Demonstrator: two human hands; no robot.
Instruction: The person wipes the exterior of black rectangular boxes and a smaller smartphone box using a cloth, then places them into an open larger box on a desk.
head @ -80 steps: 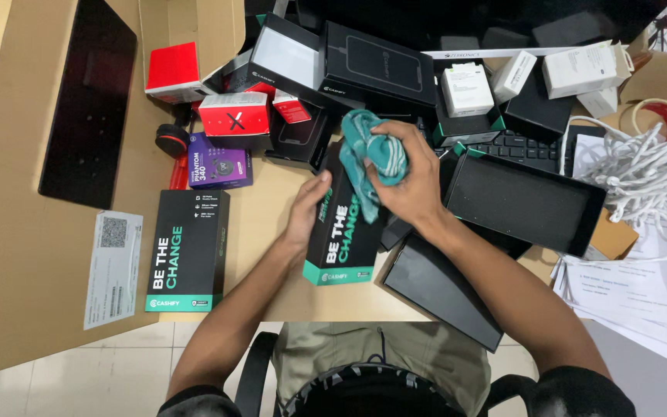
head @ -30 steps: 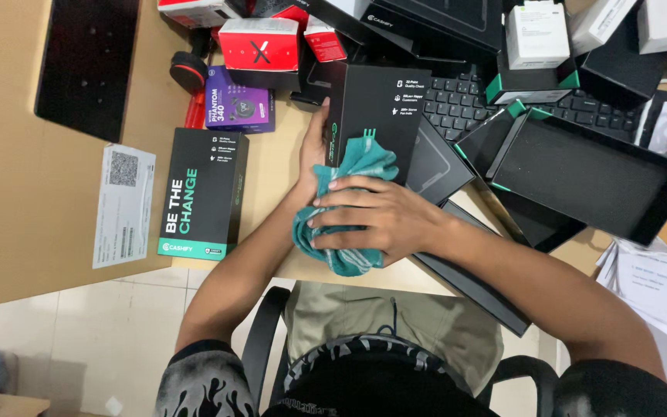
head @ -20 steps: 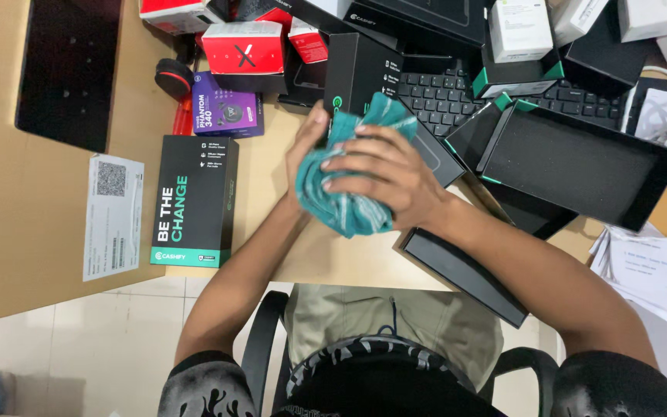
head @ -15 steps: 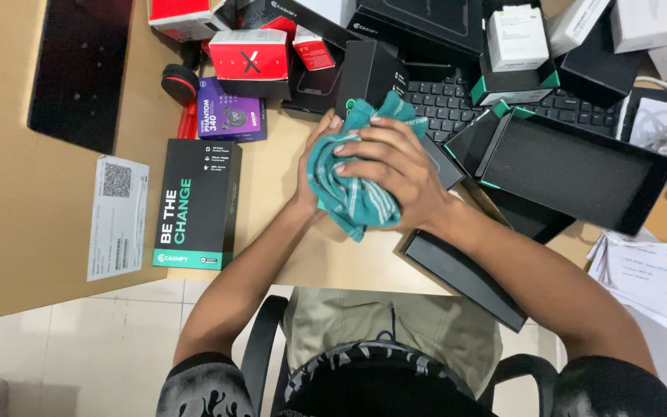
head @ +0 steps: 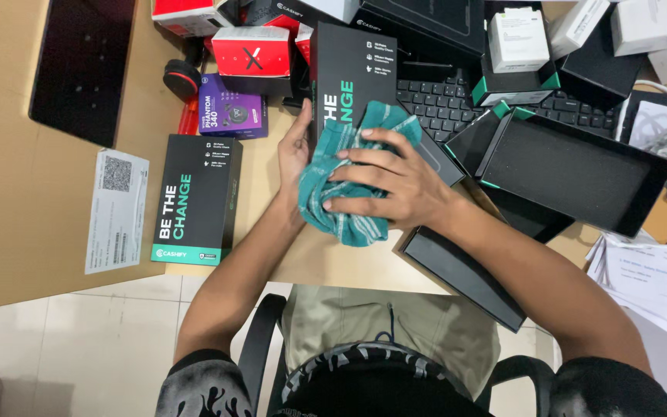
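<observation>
My left hand (head: 293,150) grips the left edge of a black box with green and white lettering (head: 353,73), which lies face up on the desk. My right hand (head: 395,185) presses a bunched teal striped cloth (head: 333,193) against the box's near end. The cloth hides the lower part of the box. A second identical black box (head: 192,199) lies flat to the left, apart from both hands.
Red, purple, white and black boxes (head: 250,52) crowd the back of the wooden desk (head: 9,208). A keyboard (head: 457,100) and an open black tray (head: 580,174) sit right. A black lid (head: 461,274) overhangs the near edge. Papers (head: 650,282) lie far right, a label slip (head: 116,212) left.
The black box has been turned so its lettered face points up. My right hand with the cloth has slid toward the box's near end. The camera shifted slightly.
</observation>
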